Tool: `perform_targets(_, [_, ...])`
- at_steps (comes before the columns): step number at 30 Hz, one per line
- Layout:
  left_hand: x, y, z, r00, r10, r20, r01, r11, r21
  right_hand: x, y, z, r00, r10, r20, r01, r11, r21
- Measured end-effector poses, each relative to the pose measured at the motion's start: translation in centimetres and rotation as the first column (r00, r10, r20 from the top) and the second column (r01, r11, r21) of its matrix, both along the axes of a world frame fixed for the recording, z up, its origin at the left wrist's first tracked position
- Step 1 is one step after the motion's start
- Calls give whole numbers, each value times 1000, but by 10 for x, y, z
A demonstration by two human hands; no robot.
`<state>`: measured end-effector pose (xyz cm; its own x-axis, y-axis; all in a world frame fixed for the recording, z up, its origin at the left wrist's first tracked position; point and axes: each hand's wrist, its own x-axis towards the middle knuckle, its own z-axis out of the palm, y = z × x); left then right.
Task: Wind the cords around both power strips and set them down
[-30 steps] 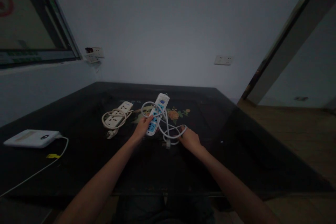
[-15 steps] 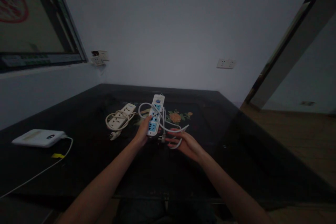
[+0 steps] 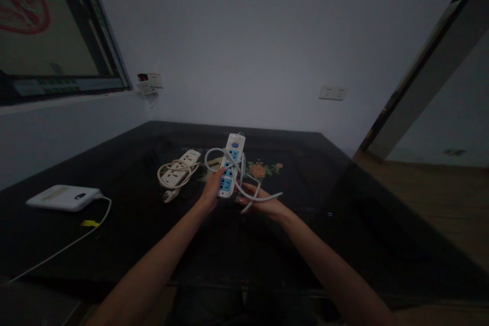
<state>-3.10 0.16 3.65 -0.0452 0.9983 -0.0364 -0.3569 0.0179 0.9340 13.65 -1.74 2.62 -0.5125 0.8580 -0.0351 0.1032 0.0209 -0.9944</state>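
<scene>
A white power strip with blue sockets is held tilted above the dark table, its far end pointing away from me. My left hand grips its near left side, thumb on top. A pale cable loops loosely across the strip, and a free stretch sticks out to the right. My right hand is at the strip's lower right, closed around part of the cable, with its fingertips partly hidden by the loops. The cable's plug is not clearly visible now.
Left of my hands lies a second power strip, cream, wrapped in its own cord. A white box-shaped device with a cable and a yellow tag sits at the table's left. Wall sockets are on the back wall.
My right hand has moved left and in toward the strip, carrying the cable. The plug that showed beside its fingers is now hidden. My left hand keeps its grip.
</scene>
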Motion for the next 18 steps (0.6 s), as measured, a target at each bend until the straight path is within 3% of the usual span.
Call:
perform_targets(6, [-13,13,-5,1000,18,-9,-18,1000,-2,10,5,-3,967,-187,174,152,969,196])
perform_targets(12, [-34,26,-8,995,99,7,-99,995,-4,57,-9,25,878,-345,331,238,916,323])
perform_targets(15, [-42,32,-8,989,147,17,-147,989,1,81,-28,35,881,-317,352,225,933,279])
perform_targets(18, [-48,36,-7,984,181,10,-181,984,5,102,-55,37,968,-164,192,157,986,49])
